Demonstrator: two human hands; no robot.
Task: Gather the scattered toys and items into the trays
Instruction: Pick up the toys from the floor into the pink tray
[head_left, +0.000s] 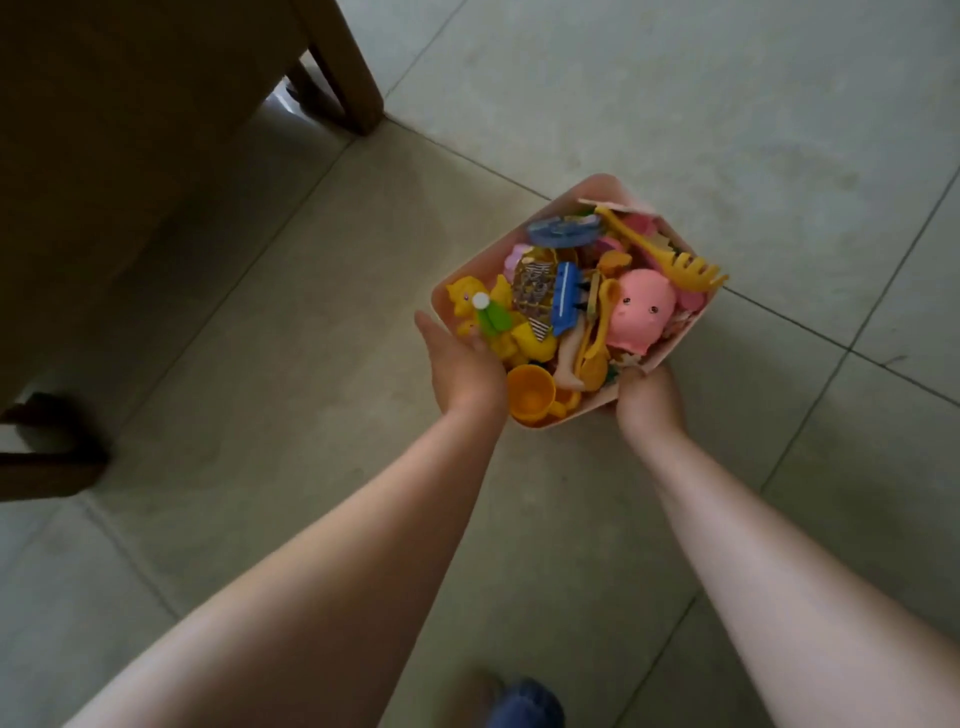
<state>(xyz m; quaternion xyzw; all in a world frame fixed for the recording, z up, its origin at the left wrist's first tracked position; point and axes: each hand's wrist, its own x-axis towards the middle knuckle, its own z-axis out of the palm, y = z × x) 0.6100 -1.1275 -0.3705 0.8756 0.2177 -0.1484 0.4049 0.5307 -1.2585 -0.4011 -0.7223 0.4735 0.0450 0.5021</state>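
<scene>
A pink tray (493, 249) heaped with toys hangs above the tiled floor, carried in both hands. My left hand (460, 366) grips its near left edge and my right hand (649, 402) grips its near right corner. Inside lie a pink octopus toy (641, 314), a yellow rake (675, 262), yellow ducks (470, 299), an orange cup (532, 397), a blue boat piece (566, 296) and several other small toys.
Pale floor tiles (727, 104) spread all around. A dark wooden furniture piece with legs (343, 78) stands at the upper left. Another dark wooden leg (47, 452) sits at the left edge. My foot in a blue shoe (524, 704) shows at the bottom.
</scene>
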